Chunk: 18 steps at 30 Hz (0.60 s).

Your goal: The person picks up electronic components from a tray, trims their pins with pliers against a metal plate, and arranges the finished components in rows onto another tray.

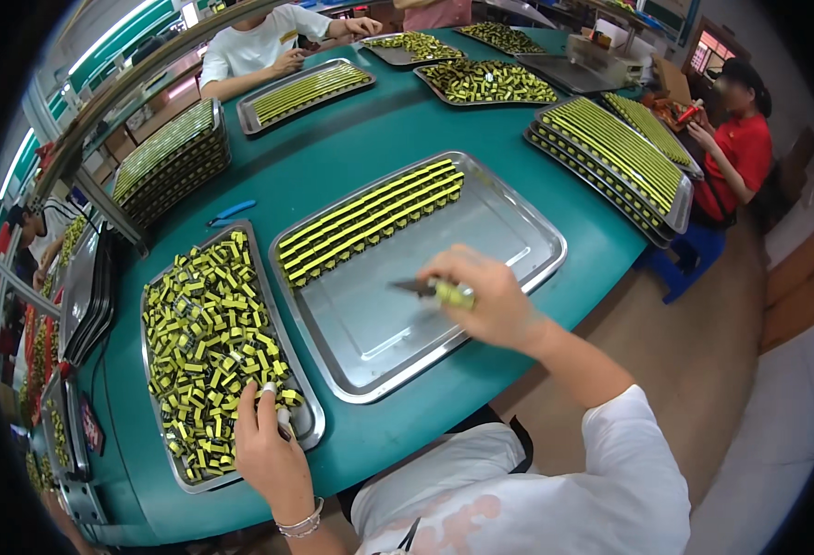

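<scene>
My left hand (pixel 271 451) rests at the near right corner of a metal tray (pixel 268 287) heaped with loose small yellow-and-black blocks (pixel 208 342). Its fingers are stretched over the nearest blocks, and one finger has a white covering. My right hand (pixel 490 294) is closed round a tool with a dark pointed tip (pixel 410 287); motion blurs it, and a yellow-green part shows by the fingers. Below that hand lies a larger metal tray (pixel 397 324). Several neat rows of the same yellow-and-black blocks (pixel 370 220) fill its far left side.
Blue-handled pliers (pixel 232 214) lie on the green table (pixel 351 139) beyond the trays. Stacked filled trays stand at left (pixel 173 157) and right (pixel 610 166). Farther back is another heaped tray (pixel 485 83). A person in white (pixel 249 51) and one in red (pixel 745 148) sit around the table.
</scene>
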{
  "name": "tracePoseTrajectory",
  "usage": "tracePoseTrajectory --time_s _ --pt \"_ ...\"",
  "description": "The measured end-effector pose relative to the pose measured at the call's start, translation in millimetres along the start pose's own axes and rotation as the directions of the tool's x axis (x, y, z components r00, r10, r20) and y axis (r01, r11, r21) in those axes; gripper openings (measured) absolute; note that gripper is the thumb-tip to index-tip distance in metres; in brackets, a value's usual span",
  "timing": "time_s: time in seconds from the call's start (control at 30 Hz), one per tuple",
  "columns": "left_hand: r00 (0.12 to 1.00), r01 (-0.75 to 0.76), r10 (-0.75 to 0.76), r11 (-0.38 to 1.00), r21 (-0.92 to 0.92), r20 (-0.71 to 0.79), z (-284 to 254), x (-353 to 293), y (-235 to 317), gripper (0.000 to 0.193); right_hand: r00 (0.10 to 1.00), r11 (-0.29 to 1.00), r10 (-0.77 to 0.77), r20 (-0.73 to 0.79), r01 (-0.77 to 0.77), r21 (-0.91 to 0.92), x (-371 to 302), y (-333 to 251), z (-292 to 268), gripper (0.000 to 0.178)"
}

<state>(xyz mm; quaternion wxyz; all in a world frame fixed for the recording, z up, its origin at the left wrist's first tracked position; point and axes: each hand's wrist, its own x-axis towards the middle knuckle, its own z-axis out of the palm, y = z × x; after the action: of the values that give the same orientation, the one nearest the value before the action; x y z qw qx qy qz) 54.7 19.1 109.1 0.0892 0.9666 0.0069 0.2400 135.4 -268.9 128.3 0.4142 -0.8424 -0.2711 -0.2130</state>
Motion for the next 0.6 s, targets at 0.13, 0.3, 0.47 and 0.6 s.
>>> tracePoseTrajectory --time_s 0.13,0.3,0.47,0.6 --pt "0.999 -0.035 0.036 0.999 0.024 -0.030 3 -1 -2 0.030 0.995 0.995 0.042 -0.095 -0.050 -0.082 14 43 -21 0.032" --pt "0.996 -0.074 0.075 0.997 0.013 -0.051 4 1 -3 0.029 0.956 0.940 0.142 -0.258 -0.212 -0.268 31 90 -53 0.030" --pt "0.994 -0.107 0.107 0.994 -0.001 0.009 3 1 -3 0.029 0.957 0.886 0.201 -0.209 -0.268 -0.379 44 125 -57 0.028" --pt "0.995 -0.093 0.094 0.995 -0.031 0.015 3 2 -4 0.031 0.938 0.833 0.304 -0.165 -0.346 -0.432 47 145 -45 0.029"
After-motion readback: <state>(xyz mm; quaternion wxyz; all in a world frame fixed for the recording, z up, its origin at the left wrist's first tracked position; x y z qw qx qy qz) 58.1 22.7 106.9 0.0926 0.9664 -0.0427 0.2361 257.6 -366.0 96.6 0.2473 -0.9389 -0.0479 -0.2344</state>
